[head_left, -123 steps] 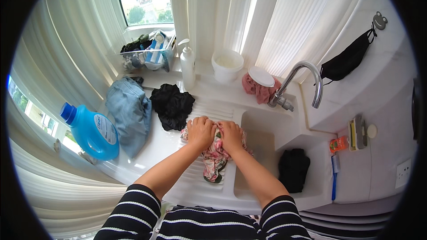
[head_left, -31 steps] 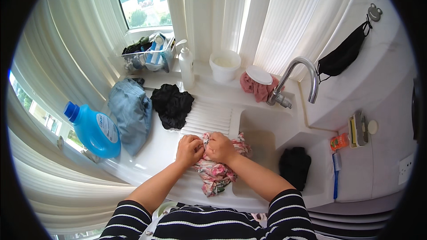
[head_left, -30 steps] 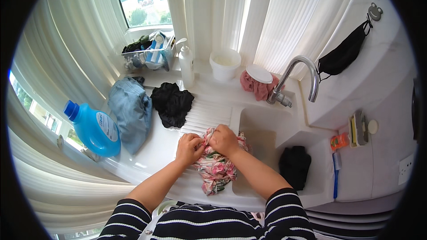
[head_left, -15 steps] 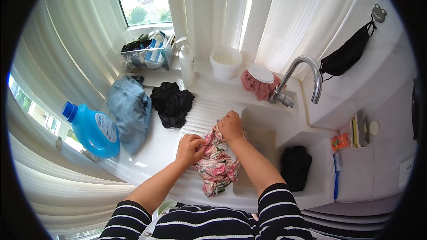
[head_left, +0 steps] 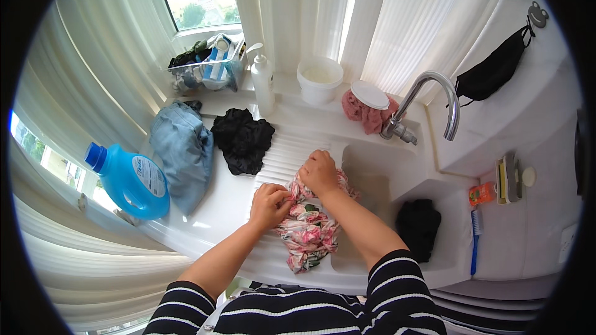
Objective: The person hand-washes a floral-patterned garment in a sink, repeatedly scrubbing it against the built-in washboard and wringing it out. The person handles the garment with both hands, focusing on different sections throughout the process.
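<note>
A wet, bunched floral cloth (head_left: pixel 308 234), pink, white and green, lies on the ribbed washboard (head_left: pixel 287 158) of a white laundry sink and hangs over the edge of its basin. My left hand (head_left: pixel 270 203) is closed on the left side of the cloth. Farther up, my right hand (head_left: pixel 318 172) grips the cloth's upper part with bent fingers; a bit of fabric sticks out to its right. The garment's kind cannot be made out. Murky water (head_left: pixel 367 195) stands in the basin, partly hidden by my right forearm.
Left of the washboard are a black cloth (head_left: pixel 241 141), light-blue garment (head_left: pixel 181 149) and blue detergent bottle (head_left: pixel 133 183). Behind stand a pump bottle (head_left: pixel 262 84) and white tub (head_left: pixel 320 80). A chrome faucet (head_left: pixel 428 80) arches at the right, above a dark cloth (head_left: pixel 418 228) and blue brush (head_left: pixel 475 242).
The view has shifted slightly. Both hands keep their hold on the floral cloth, and more of its fabric now shows to the right of my right hand.
</note>
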### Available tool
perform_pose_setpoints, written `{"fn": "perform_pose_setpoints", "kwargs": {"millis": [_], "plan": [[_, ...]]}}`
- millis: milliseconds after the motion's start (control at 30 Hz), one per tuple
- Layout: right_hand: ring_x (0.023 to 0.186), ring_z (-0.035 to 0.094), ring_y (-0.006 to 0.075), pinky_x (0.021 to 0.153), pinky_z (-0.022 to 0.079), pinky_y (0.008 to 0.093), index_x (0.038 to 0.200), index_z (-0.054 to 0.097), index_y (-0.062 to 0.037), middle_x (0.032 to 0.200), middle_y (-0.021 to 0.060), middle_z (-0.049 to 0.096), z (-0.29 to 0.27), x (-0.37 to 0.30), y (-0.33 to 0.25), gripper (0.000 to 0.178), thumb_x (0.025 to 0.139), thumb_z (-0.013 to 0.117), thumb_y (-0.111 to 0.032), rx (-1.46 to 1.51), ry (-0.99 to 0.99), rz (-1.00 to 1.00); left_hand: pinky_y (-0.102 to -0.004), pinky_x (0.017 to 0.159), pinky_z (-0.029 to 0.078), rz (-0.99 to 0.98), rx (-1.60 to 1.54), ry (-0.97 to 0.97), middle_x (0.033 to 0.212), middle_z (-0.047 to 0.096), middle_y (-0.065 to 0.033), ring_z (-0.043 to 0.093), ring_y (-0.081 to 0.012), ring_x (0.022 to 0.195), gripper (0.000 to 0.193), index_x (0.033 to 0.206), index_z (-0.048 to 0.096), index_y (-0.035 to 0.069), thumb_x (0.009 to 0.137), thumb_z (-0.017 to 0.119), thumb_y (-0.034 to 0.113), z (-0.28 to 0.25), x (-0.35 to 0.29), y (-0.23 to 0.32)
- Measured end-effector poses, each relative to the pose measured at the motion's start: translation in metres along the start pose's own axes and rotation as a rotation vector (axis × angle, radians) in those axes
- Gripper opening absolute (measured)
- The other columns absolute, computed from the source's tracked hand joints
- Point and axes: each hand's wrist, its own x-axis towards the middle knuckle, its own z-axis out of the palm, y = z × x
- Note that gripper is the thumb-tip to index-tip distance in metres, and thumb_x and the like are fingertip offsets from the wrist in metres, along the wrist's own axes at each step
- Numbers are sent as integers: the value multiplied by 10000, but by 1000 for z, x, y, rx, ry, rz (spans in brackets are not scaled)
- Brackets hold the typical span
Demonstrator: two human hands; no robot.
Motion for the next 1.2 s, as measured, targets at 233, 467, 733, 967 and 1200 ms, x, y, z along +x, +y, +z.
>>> {"fn": "perform_pose_setpoints", "kwargs": {"millis": [233, 467, 733, 967, 1200], "plan": [[741, 558, 294, 675, 474, 418, 590, 555, -56, 768, 90, 561, -34, -25, -46, 138, 683, 644, -104, 296, -175, -259, -394, 782, 454, 8, 49, 6, 936, 651, -30, 574, -278, 882, 143, 835, 690, 91, 700, 735, 101, 1, -3, -6], [799, 568, 294, 700, 490, 412, 610, 607, -50, 827, 81, 601, -13, 0, -24, 112, 677, 651, -129, 191, -38, -157, -391, 772, 454, 5, 26, -12, 925, 654, -36, 574, -279, 874, 152, 837, 698, 95, 692, 743, 108, 0, 2, -4], [758, 548, 310, 689, 480, 439, 607, 567, -54, 744, 93, 541, -19, -16, -13, 155, 708, 662, -123, 149, -112, -23, -397, 787, 462, -20, -2, 8, 928, 658, -43, 584, -279, 907, 156, 847, 703, 94, 700, 749, 116, 0, -1, 0], [716, 564, 291, 650, 475, 399, 617, 546, -44, 736, 98, 550, -45, -31, -69, 154, 724, 640, -102, 428, -185, -111, -398, 790, 461, 10, 31, -11, 940, 664, -38, 582, -278, 905, 157, 852, 695, 90, 702, 741, 102, 3, -1, -8], [739, 563, 318, 660, 489, 435, 642, 606, -46, 739, 113, 550, -29, -23, 8, 135, 739, 648, -131, -15, -65, 34, -406, 770, 454, 10, 15, 12, 903, 659, -47, 584, -289, 867, 146, 835, 678, 70, 706, 736, 106, 0, -1, 0]]}}
